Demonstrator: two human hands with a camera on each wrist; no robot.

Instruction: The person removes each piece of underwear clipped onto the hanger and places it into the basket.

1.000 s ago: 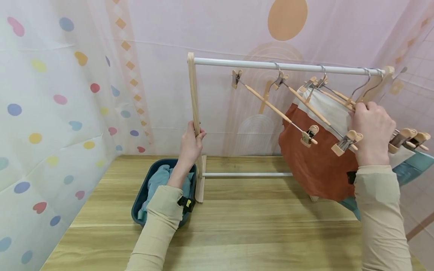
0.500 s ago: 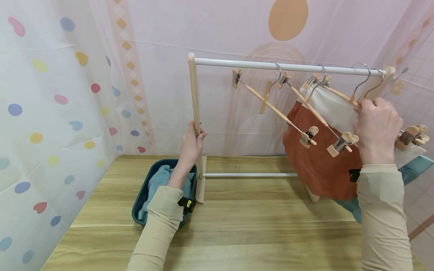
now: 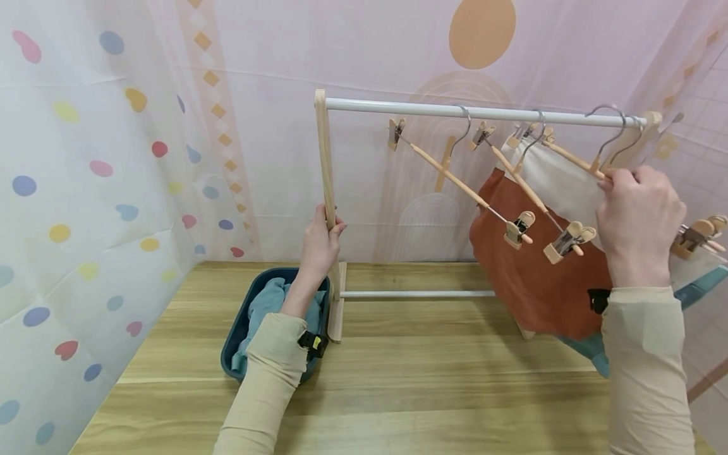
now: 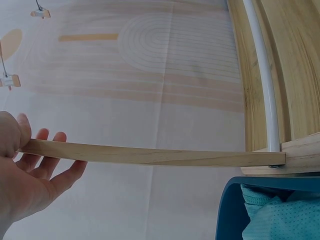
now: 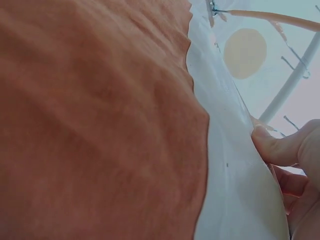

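My left hand (image 3: 320,243) holds the left wooden post (image 3: 325,158) of a rack with a white top rail (image 3: 398,107). In the left wrist view the thumb and fingers of that hand (image 4: 35,165) lie around the post (image 4: 150,155). With my right hand (image 3: 639,221) I grip a wooden clip hanger (image 3: 571,158) near the rail's right end. A rust-and-white garment (image 3: 534,265) hangs beside and behind that hand. In the right wrist view the thumb and fingers (image 5: 295,160) pinch at the white edge of the cloth (image 5: 235,175); the hanger there is mostly hidden.
Two clip hangers, one in the middle (image 3: 455,180) and one farther right (image 3: 526,189), hang without cloth. A dark blue basin (image 3: 230,344) with teal cloth (image 3: 264,303) stands left of the rack on the wooden table (image 3: 426,379). Teal fabric (image 3: 591,351) shows below the rust garment.
My right hand has moved slightly to the right with the hanger, whose hook now tilts at the rail. The second hanger has swung a little. My left hand stays on the post.
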